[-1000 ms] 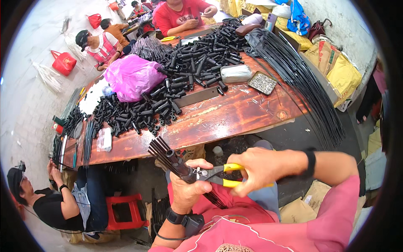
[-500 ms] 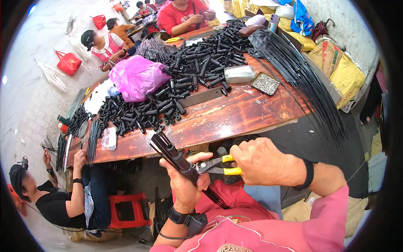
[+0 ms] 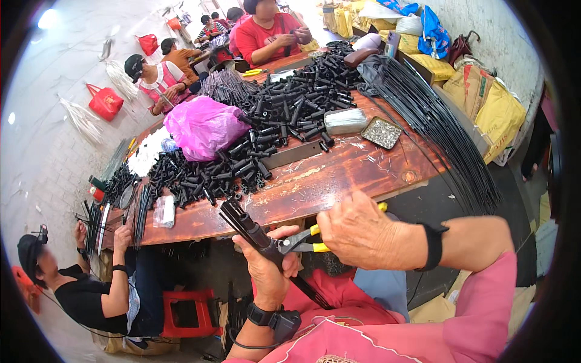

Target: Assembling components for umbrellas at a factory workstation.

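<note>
My left hand (image 3: 266, 275) is closed around a tilted bundle of thin black rods (image 3: 233, 218), set about a thicker black tubular piece (image 3: 257, 236). The lower rod ends run down over my lap. In my closed right hand (image 3: 372, 236) are pliers (image 3: 296, 240) with yellow handles, one handle end showing beyond the knuckles. The plier jaws meet the side of the tubular piece, right by my left thumb and fingers. What lies between the jaws is too small to make out.
Ahead is a reddish wooden table (image 3: 327, 178) with heaped black tubular parts (image 3: 290, 109), a purple bag (image 3: 203, 127) and a tray of small metal bits (image 3: 382, 132). Long black rods (image 3: 436, 121) hang over its right edge. A co-worker (image 3: 72, 284) sits left by a red stool (image 3: 187, 314).
My right hand has shifted slightly left and turned, baring a yellow handle end behind it. The plier jaws stay at the tubular piece. My left hand keeps its hold.
</note>
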The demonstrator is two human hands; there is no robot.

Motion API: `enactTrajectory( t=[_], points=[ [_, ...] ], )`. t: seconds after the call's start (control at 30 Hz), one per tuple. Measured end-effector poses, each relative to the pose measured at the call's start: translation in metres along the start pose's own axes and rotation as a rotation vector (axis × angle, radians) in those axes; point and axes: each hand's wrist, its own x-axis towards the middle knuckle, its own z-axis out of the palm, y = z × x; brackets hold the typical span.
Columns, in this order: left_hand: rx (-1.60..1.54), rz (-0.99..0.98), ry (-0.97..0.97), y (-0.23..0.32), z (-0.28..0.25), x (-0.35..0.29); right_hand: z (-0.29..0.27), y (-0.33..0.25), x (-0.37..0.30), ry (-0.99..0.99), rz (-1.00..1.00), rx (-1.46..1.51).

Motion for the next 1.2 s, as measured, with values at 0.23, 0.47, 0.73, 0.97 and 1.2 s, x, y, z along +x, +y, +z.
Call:
enactTrajectory(
  t=[0.23,0.47,0.73,0.97,1.2],
  points=[
    [-0.003,0.239,-0.189,-0.003,-0.012,-0.001,0.047,0.001,-0.009,-0.009,0.315,0.533],
    [-0.01,0.29,-0.263,-0.004,-0.015,-0.004,0.038,0.004,-0.002,0.182,0.322,0.303],
    [0.005,0.276,-0.315,-0.004,-0.017,-0.005,0.029,0.009,0.004,0.299,0.249,0.103],
    [-0.006,0.259,-0.317,-0.005,-0.016,-0.006,0.027,0.013,0.006,0.352,0.194,0.029],
    [-0.042,0.195,-0.269,-0.001,-0.013,-0.009,0.026,0.011,0.006,0.365,0.188,0.013]
  ],
)
